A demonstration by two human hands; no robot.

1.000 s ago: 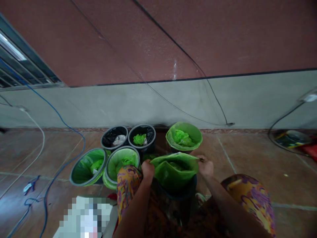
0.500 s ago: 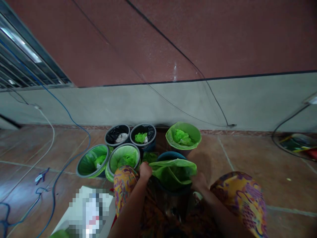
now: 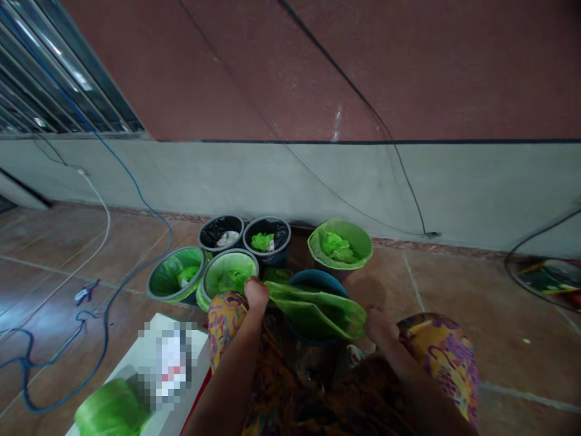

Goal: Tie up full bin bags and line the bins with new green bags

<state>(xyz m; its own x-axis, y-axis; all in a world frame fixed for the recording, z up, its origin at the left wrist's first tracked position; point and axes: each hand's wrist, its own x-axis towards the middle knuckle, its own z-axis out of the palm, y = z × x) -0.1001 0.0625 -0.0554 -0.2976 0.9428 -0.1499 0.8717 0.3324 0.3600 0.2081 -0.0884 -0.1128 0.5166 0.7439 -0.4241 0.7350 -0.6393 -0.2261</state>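
A green plastic bag (image 3: 318,309) is stretched sideways between my two hands, its mouth parted a little. My left hand (image 3: 256,294) is closed on the bag's left edge, and my right hand (image 3: 381,327) grips its right edge. Below and behind the bag, between my knees, is a blue bin (image 3: 320,278); the bag hides much of its opening. Beyond it, near the wall, a bin lined with green plastic (image 3: 340,245) holds crumpled green plastic. Just left of my left hand is another green-lined bin (image 3: 230,275).
Two bins with black liners (image 3: 267,239) stand by the wall, and a green-lined bin (image 3: 176,275) is at the left. A white box (image 3: 149,351) with a green plastic roll (image 3: 111,409) is by my left knee. A blue cable (image 3: 106,333) crosses the floor.
My hands have pulled farther apart, drawing the bag's mouth longer and narrower. Its right side now hangs lower. The camera view has shifted, bringing more of the green roll into sight.
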